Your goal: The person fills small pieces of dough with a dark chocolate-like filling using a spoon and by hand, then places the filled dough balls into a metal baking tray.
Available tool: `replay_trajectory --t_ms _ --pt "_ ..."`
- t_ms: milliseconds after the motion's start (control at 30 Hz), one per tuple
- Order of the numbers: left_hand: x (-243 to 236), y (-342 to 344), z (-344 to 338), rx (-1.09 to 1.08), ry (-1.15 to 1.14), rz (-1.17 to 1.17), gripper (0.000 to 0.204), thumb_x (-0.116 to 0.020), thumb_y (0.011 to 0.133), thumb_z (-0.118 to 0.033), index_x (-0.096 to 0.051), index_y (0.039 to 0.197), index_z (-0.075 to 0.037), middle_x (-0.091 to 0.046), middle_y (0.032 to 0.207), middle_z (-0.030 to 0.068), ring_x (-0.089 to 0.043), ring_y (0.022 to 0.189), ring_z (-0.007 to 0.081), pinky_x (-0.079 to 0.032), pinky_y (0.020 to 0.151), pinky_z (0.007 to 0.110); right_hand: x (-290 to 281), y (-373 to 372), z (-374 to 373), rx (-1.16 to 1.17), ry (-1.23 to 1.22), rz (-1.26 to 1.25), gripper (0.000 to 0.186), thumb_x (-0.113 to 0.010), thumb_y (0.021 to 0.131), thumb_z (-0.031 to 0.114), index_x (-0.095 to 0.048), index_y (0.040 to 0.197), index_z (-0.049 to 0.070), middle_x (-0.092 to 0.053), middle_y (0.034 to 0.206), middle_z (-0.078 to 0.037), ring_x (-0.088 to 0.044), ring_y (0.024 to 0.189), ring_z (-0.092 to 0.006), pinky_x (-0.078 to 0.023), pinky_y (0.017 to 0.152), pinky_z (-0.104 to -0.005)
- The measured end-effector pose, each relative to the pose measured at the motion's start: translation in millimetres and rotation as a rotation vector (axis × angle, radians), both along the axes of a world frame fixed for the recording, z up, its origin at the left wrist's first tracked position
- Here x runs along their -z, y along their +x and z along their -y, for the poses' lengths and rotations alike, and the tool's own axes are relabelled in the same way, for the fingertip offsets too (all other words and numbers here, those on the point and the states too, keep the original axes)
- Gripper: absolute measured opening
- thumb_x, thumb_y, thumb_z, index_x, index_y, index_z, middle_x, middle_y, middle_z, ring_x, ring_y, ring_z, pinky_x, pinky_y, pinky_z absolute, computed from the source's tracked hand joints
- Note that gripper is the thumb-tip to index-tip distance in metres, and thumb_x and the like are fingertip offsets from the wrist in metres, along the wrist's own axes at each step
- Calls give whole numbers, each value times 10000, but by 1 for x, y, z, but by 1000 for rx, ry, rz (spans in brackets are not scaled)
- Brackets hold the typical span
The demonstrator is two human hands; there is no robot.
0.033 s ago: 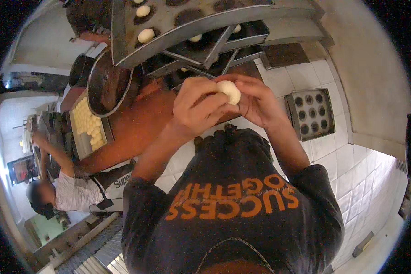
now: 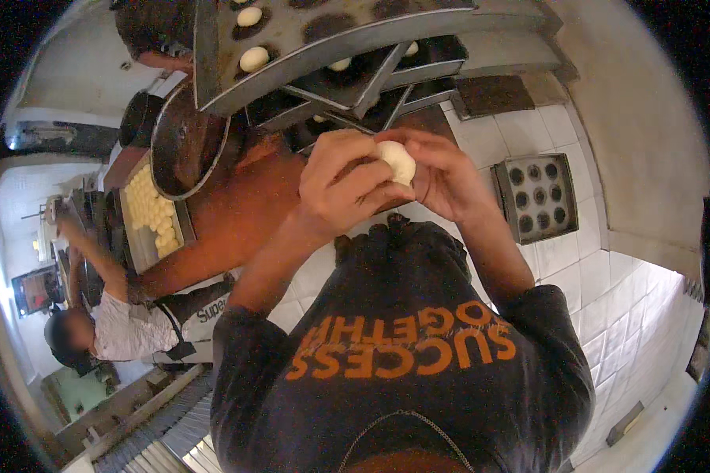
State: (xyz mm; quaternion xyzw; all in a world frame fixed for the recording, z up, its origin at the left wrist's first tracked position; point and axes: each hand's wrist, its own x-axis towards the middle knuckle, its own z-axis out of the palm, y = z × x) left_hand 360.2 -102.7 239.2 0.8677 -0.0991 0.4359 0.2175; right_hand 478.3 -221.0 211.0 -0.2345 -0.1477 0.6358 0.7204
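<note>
A small pale, round dough ball point(image 2: 397, 162) sits between my two hands, in front of my chest. My left hand point(image 2: 341, 180) wraps its bent fingers against the ball's left side. On the other side, my right hand point(image 2: 447, 173) curls around it, thumb and fingertips touching the dough. The ball's underside is hidden by my fingers. Just beyond my hands, a large dark-stained metal tray point(image 2: 335, 49) carries dough balls point(image 2: 253, 59) set apart. More trays point(image 2: 418, 72) are stacked crosswise under it, with some dough balls in them.
A reddish-brown tabletop point(image 2: 237, 217) extends left, holding a tray point(image 2: 186, 225) crowded with dough balls. A big metal bowl point(image 2: 189, 138) tilts beside it. To the right, a pan with round cups point(image 2: 547, 234) lies on white tiles. A co-worker point(image 2: 138, 335) stands at the far left, arms extended.
The co-worker's forearm at the far left has shifted slightly. My hands stay around the dough ball, almost unmoved.
</note>
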Motion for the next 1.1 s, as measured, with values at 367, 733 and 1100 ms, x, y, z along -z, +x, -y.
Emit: replay_trajectory --t_ms 367,733,1100 --pt "14 -9 15 -222 -405 -123 159 -687 650 -76 -600 782 -54 -553 806 90 -536 731 246 -440 632 333 18 -12 -5 83 25 -57 290 -443 876 164 -492 1088 -28 -563 1038 -119 -571 934 -201 -500 788 -315" --pt "17 -29 -3 -144 -165 -84 250 -721 574 -98 -611 796 -68 -544 884 88 -525 811 274 -446 678 371 21 -18 -10 -23 50 -169 342 -428 881 183 -464 1121 -58 -545 1079 -151 -562 960 -227 -494 809 -339" --pt "17 -65 -37 -306 -237 -138 241 -675 594 -4 -602 822 -30 -566 815 90 -558 745 259 -459 633 329 23 -64 -41 39 32 -110 350 -469 871 175 -461 1145 -45 -520 1131 -147 -524 1036 -249 -458 874 -400"
